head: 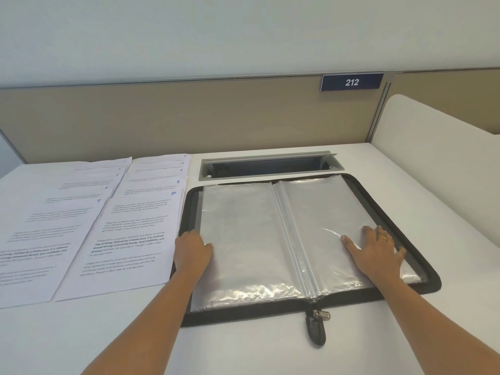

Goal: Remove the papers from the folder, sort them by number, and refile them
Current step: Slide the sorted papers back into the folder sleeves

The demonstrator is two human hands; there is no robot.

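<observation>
- Head view: your folder (243, 315) lies open and flat on the white desk (108, 334), just in front of you, with its black zip border showing all round.
- Clear plastic sleeves fill both halves, a left sleeve (238, 226) and a right sleeve (319, 207), which meet at the pale spine (292, 239). No sheet shows inside either top sleeve.
- The zip pull (316, 326) hangs off the near edge onto the desk.
- Your left hand (193, 253) sits at the folder's left edge, knuckles up and fingers bent, with the tips on the left sleeve. Whether it pinches the plastic or only rests there cannot be told.
- Your right hand (378, 253) lies flat on the right sleeve near its outer edge, fingers straight and spread, grasping nothing. It wears a ring (382, 236).
- The papers are out of the folder, fanned in two columns on the desk to its left.
- The left column (48, 226) shows handwritten 7 and 9 at the corners.
- The right column (135, 226), just beside the folder, shows 6, 8 and 10. The numbers further back are too faint to read.
- Behind the folder an open cable tray (267, 165) is set into the desk.
- The beige partition (189, 117) carries a blue sign (351, 82) reading 212.
</observation>
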